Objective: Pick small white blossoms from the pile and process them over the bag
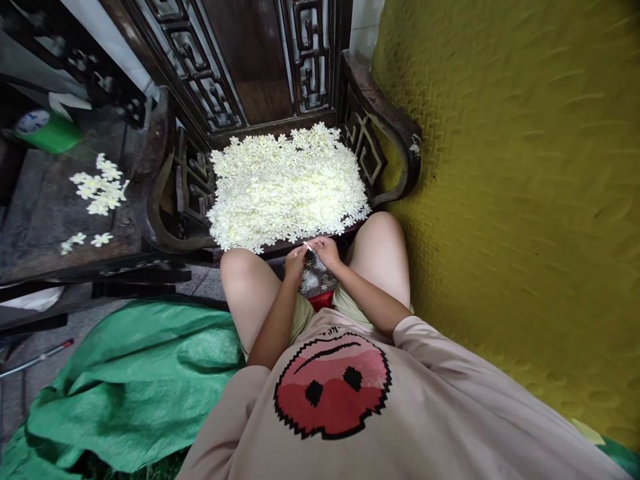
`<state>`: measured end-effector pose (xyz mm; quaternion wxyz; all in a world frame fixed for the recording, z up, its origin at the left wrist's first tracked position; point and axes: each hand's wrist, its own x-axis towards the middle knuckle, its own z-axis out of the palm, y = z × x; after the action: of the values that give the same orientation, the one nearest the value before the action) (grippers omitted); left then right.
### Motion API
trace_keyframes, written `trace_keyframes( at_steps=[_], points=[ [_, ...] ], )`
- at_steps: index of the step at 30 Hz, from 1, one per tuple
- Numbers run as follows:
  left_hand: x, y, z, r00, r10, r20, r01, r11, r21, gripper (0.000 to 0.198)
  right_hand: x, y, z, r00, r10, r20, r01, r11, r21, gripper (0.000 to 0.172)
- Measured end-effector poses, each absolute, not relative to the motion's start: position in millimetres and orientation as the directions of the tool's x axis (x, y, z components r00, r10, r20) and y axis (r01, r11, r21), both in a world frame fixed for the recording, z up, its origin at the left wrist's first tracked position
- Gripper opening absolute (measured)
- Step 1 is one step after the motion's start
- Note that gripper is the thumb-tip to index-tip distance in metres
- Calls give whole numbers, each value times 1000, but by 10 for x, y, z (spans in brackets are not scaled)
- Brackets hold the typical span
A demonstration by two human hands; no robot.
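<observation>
Between my knees, my left hand (295, 261) and my right hand (326, 251) meet with fingertips pinched together. Held at their tips is a small white flower (309, 247), its details too small to make out. Just beyond the hands, a thick heap of white flowers (290, 187) covers the seat of a dark carved wooden chair (265, 73). A few loose flowers and a pale patch show on the floor (315, 283) beneath my hands.
On the left, a dark wooden table (35, 213) bears a small cluster of white flowers (100, 187), two or so loose ones and a green roll (50, 130). A yellow textured mat (515, 200) stands along the right. Green sheeting (145, 373) lies at my left.
</observation>
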<state>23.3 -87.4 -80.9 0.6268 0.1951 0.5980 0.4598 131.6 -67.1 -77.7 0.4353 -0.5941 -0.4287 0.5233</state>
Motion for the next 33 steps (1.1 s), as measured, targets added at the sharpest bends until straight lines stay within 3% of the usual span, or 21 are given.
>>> trace_keyframes(
  at_steps=[3,10,19,24,33],
  points=[
    [234,-872,-822,-201,828,-523,-295,458,839,30,1321,-671,-741,84,966,-245,84,-252,-964,11],
    [262,-868,-842,-211,815,-539,-353,451,820,25,1304,-688,-682,66,965,-255,127,-261,-957,9],
    [264,-866,-770,-173,825,-538,-436,426,793,44,1291,-689,-697,5,898,-440,-162,-433,-887,2],
    [258,-852,-686,-157,819,-552,-504,415,758,48,1320,-672,-724,6,817,-576,-314,-545,-777,12],
    [255,-873,-739,-213,847,-486,-358,395,846,37,1293,-693,-790,-18,819,-573,-300,-551,-778,19]
  ],
)
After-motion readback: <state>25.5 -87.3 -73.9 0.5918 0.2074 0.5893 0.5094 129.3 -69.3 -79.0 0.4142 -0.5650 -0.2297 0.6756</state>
